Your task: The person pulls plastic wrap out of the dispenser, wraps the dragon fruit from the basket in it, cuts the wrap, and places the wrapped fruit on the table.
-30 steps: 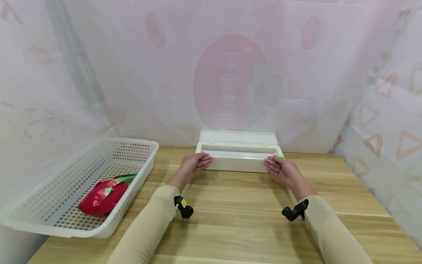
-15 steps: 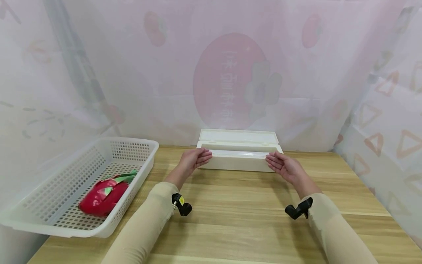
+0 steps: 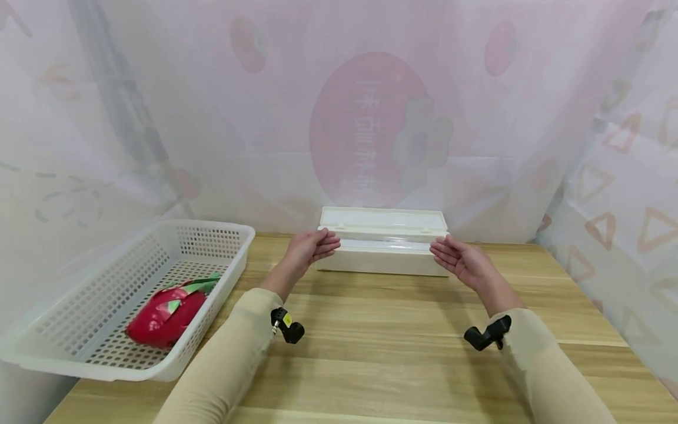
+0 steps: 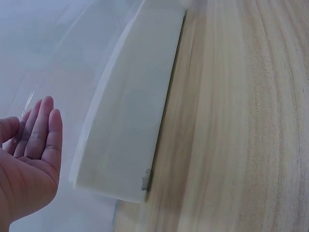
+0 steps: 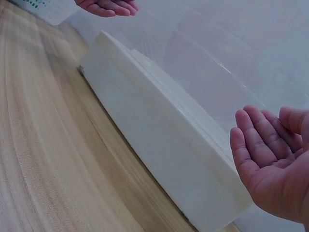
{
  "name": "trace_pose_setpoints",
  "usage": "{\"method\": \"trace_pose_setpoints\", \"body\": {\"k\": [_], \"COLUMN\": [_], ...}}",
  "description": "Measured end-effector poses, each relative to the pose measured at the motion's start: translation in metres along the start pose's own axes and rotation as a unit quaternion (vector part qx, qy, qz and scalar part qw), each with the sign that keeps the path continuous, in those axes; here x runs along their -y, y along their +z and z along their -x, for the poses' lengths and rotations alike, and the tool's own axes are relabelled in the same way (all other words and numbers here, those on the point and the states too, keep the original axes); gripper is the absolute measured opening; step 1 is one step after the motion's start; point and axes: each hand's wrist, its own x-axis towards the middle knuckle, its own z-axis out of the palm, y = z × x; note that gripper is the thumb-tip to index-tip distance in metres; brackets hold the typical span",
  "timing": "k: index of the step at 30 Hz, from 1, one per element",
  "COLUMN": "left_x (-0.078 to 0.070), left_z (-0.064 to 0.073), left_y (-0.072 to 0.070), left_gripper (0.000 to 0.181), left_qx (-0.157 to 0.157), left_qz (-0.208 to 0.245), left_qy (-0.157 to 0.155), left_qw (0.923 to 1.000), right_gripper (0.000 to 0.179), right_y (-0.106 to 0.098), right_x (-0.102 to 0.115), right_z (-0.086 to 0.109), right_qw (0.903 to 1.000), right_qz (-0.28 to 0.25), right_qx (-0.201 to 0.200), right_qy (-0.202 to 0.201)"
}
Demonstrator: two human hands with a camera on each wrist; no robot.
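Observation:
A white cling film dispenser (image 3: 389, 262) lies along the back of the table, its lid (image 3: 384, 219) tipped back. Clear cling film (image 5: 226, 70) rises from it, its edge showing as a thin bright line in the right wrist view. My left hand (image 3: 308, 252) pinches one end of that edge between thumb and forefinger. At the other end my right hand (image 3: 464, 266) pinches it the same way, the remaining fingers loosely extended. Both hands are above the dispenser's front, one near each end. In the left wrist view, a glint of film (image 4: 31, 98) runs up from the fingertips.
On the left stands a white perforated plastic basket (image 3: 245, 235) holding a shiny red dragon fruit (image 3: 166, 315) with green leaf tips. Printed pale curtains (image 3: 238, 147) hang behind and beside the wooden table (image 3: 381, 353). A black camera (image 3: 286, 325) is worn on each wrist.
Both hands have risen from the dispenser's front and drawn slightly apart, pulling the film's edge upward. The green patch near the right fingers has gone from view.

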Motion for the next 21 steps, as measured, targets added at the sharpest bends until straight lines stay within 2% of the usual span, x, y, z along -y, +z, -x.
{"method": "trace_pose_setpoints", "body": {"k": [12,21], "left_x": [-0.019,-0.031], "left_z": [0.008,0.011], "left_y": [0.004,0.006], "left_gripper": [0.040,0.038], "left_qx": [0.007,0.011], "left_qz": [-0.015,-0.010], "left_qy": [0.017,0.024], "left_qw": [0.9997,0.9996], "right_gripper": [0.034,0.028], "right_y": [0.010,0.015], "right_x": [0.013,0.023], "right_z": [0.006,0.010], "right_qw": [0.9998,0.9998], "right_qz": [0.010,0.006], "right_qx": [0.010,0.008], "right_qy": [-0.011,-0.019]}}
